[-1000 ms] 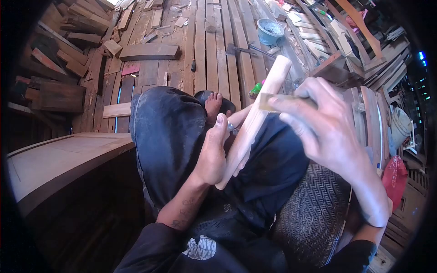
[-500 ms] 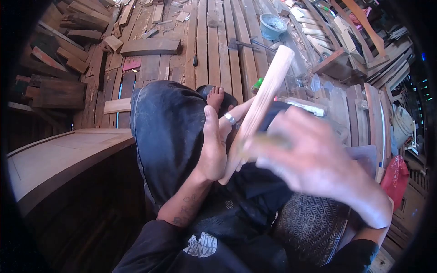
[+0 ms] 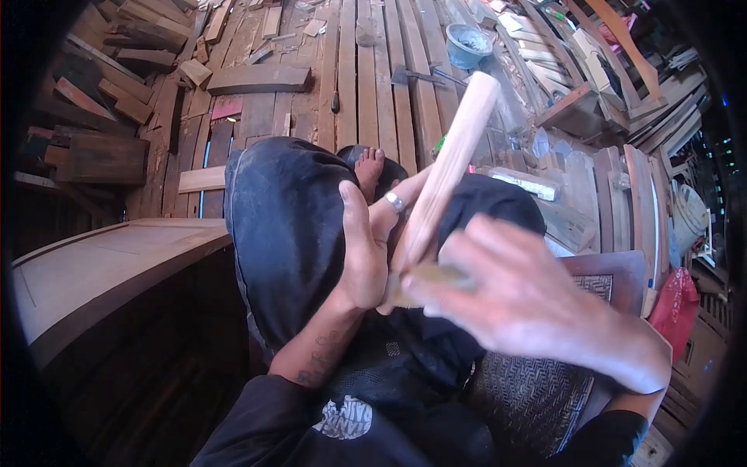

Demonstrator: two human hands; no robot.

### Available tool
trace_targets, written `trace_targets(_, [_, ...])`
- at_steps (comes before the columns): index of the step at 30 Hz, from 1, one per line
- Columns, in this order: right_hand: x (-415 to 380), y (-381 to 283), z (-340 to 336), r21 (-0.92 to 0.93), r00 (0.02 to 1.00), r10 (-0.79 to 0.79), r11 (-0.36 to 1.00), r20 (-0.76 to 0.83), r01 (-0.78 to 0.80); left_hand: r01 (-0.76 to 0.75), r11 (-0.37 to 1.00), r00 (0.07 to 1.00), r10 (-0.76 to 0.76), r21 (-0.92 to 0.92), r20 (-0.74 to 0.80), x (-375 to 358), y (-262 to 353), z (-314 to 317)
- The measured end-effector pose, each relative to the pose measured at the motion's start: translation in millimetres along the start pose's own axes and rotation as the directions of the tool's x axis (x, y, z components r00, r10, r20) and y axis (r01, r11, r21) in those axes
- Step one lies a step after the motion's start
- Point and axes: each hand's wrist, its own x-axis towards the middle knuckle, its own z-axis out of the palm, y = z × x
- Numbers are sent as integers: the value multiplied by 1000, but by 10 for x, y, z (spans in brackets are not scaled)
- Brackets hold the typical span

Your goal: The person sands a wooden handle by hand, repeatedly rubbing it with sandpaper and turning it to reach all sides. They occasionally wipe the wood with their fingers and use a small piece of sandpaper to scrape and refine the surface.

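A pale, smooth wooden piece [image 3: 459, 144], long with rounded edges, slants up and away over my lap. My left hand [image 3: 366, 253] supports its lower part from the left, thumb sticking up and fingers passing behind the wood, a ring on one of them. My right hand [image 3: 506, 288], blurred by motion, pinches a yellowish-brown piece of sandpaper [image 3: 436, 282]. That sandpaper lies against the wood near its lower end, just right of my left palm. Part of the wood's lower end is hidden by both hands.
Wood offcuts [image 3: 261, 80] lie across the plank floor. Farther off are a blue bucket [image 3: 468, 45] and a hammer-like tool [image 3: 416, 75]. A wooden panel [image 3: 117, 257] stands at left; a woven-seat chair [image 3: 537, 381] and a red cloth [image 3: 675, 311] are at right.
My right hand has moved down along the wood with the sandpaper, closer to my left palm. The wooden piece and my left hand have barely shifted.
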Motion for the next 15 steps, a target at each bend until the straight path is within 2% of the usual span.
trace_targets(1, [39, 61, -70, -16, 999, 40, 999, 5, -40, 17, 1000, 999, -17, 5, 39, -21, -6, -39])
trace_targets(3, [50, 160, -138, -68, 992, 98, 992, -81, -103, 49, 999, 992, -51, 20, 117, -63, -12, -113])
trace_targets(4, [53, 171, -162, -105, 991, 100, 988, -93, -110, 40, 999, 995, -43, 32, 92, -70, -10, -72])
trace_targets(5, [33, 96, -130, -129, 992, 121, 984, -28, -124, 27, 999, 996, -30, 38, 86, -50, 7, -55])
trace_targets(8, [36, 115, -85, -59, 997, 57, 996, -46, -59, -2, 999, 995, -2, 43, 98, -16, 13, -24])
trace_targets(9, [54, 218, -153, -49, 995, 88, 995, -37, -90, -2, 999, 995, -3, 43, 104, -41, -5, -20])
trace_targets(12, [69, 323, -245, -121, 977, 159, 977, -140, -176, 33, 999, 991, -34, 15, 132, -68, -35, -22])
trace_targets(13, [38, 261, -235, -96, 984, 168, 980, -60, -174, 37, 999, 989, -37, 6, 146, -52, -18, -11])
trace_targets(14, [15, 170, -212, -10, 988, 145, 989, 47, -145, 9, 1000, 997, -10, 19, 82, -36, -9, 52])
trace_targets(15, [12, 191, -184, 37, 994, 112, 993, -10, -112, -18, 999, 1000, 17, 35, 18, -17, 12, 123])
